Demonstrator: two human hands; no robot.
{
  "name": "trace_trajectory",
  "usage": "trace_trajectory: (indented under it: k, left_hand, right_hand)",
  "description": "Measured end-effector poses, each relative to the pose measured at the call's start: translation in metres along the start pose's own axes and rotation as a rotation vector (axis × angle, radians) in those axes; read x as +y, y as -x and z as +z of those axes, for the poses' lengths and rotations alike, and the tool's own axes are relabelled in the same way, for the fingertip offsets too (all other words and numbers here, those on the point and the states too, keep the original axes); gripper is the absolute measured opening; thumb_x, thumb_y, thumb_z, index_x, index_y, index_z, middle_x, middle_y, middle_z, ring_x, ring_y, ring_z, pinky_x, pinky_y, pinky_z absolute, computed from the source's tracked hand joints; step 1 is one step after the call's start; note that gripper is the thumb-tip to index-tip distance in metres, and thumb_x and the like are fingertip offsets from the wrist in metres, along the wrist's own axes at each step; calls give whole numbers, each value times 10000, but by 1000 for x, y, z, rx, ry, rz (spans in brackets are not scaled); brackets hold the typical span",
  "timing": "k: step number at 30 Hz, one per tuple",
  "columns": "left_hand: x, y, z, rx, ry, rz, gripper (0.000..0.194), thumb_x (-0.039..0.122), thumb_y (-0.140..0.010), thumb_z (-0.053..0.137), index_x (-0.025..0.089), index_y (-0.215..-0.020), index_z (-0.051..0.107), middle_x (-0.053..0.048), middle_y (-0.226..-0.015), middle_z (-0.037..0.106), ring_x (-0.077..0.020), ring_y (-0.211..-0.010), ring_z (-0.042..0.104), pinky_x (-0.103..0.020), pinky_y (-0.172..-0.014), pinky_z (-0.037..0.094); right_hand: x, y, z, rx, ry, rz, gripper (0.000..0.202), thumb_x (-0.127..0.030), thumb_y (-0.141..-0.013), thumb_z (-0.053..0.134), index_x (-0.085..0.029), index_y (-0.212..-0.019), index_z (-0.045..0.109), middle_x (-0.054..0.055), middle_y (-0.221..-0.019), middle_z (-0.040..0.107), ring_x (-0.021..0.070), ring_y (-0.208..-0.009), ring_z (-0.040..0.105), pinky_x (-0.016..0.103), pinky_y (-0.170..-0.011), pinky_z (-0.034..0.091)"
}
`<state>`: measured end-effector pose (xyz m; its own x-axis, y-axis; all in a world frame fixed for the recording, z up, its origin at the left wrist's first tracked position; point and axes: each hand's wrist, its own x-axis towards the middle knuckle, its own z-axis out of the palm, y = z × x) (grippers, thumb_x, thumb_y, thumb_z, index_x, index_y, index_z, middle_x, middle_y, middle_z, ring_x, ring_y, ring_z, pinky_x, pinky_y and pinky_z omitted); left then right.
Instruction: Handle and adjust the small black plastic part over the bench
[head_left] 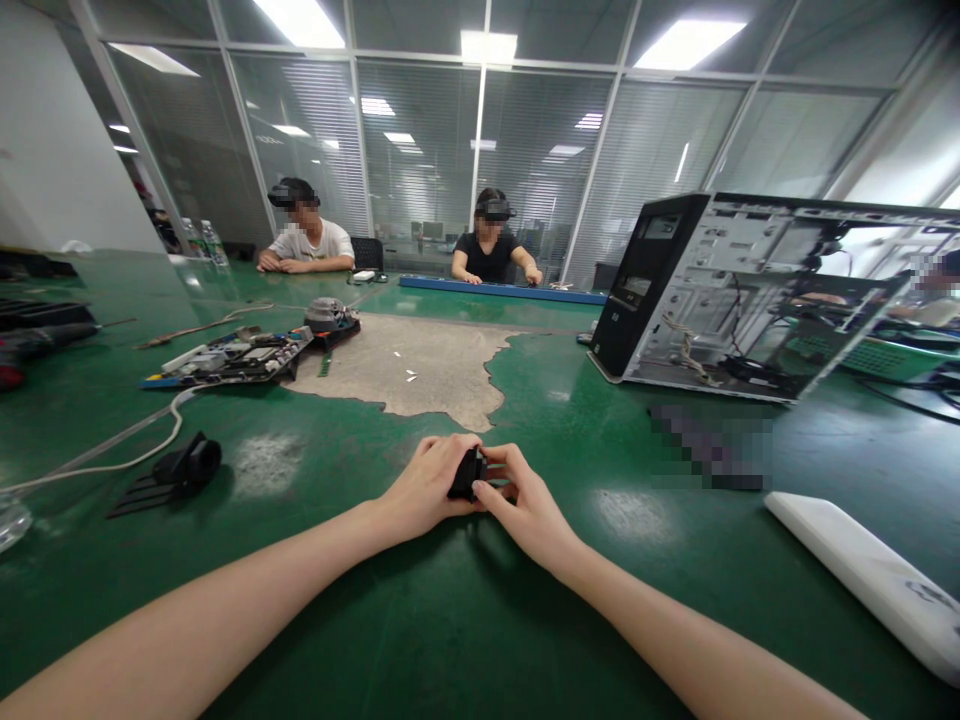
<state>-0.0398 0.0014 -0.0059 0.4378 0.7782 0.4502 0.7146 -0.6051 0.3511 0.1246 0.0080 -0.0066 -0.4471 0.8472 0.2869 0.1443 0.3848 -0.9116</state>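
Note:
Between my two hands is a small black boxy part (466, 474), just above or on the green tabletop; its exact kind is hard to make out. My left hand (431, 482) wraps around its left side, fingers over the top and thumb below. From the right, my right hand (525, 500) pinches it with thumb and fingertips. Some of the part is hidden behind the fingers. Left of my hands lies a black plastic piece with a round tube end and flat prongs (180, 468).
An open computer case (652, 290) stands at the right, near a white slab-like device (862, 575). A circuit board (240, 355) and a cooling fan (330, 318) lie at the left, with a pale cable (176, 420). Two people sit across the green table (360, 620).

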Motion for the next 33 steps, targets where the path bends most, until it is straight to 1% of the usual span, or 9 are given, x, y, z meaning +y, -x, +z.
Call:
trace_trajectory:
  k: [4,8,12,15,17,19,24,27,33]
  left_hand:
    - [0,0,0,5,6,8,599,313,-690,677,238,-1148,300,-29,-1100,521,-211,-993,490,-361,-874,301]
    - [-1,0,1,7,6,7,594,331,-691,675,239,-1144,303,-29,-1081,530,-213,-979,494,-364,-871,302]
    - [0,1,1,8,4,2,598,326,-684,680,240,-1142,305,-32,-1084,528,-215,-977,489,-365,-872,299]
    - [0,1,0,3,10,2,573,318,-698,665,242,-1140,308,-29,-1088,527,-213,-982,489,-361,-873,297]
    - [0,0,0,4,13,5,575,312,-700,664,242,-1143,304,-30,-1094,526,-211,-984,490,-359,-872,297]
    - [0,0,0,8,13,9,591,311,-690,676,242,-1142,301,-29,-1094,526,-210,-983,492,-359,-874,295]
    - [-1,0,1,14,8,7,610,320,-672,690,242,-1142,309,-22,-1074,531,-208,-978,495,-358,-875,298]
    - [0,0,1,12,2,0,599,316,-672,687,240,-1137,317,-22,-1077,530,-209,-975,492,-357,-873,301]
    - [0,0,0,7,5,13,604,290,-683,683,242,-1145,298,-26,-1101,522,-210,-1004,488,-355,-873,297]
  right_hand:
    - [1,0,-1,58,47,-90,159,-229,-785,509,-206,-943,506,43,-972,527,170,-916,546,283,-703,498]
    - [1,-1,0,34,-33,2,247,-241,-779,514,-211,-1019,461,59,-1019,529,172,-924,558,287,-689,510]
    - [-1,-2,0,-19,-46,75,258,-250,-783,503,-204,-1033,459,54,-971,559,158,-820,581,314,-688,507]
    - [-3,0,0,2,22,5,227,-229,-771,520,-213,-995,481,45,-972,548,163,-853,564,294,-672,501]
    - [-2,1,-1,38,77,-69,205,-211,-771,520,-217,-975,497,46,-996,529,173,-917,539,286,-692,496]
    - [-1,2,-1,50,81,-95,175,-211,-786,500,-214,-961,500,49,-1000,520,172,-933,533,288,-709,495]
    - [1,0,0,19,-24,30,257,-234,-789,500,-208,-1039,446,67,-1027,522,173,-923,551,299,-694,509]
    - [0,-1,0,-16,-25,73,265,-232,-787,496,-205,-1045,446,63,-1006,537,163,-850,567,311,-683,507]
    - [-1,1,-1,43,79,-96,164,-207,-786,501,-211,-950,502,49,-1003,511,176,-953,524,290,-713,492]
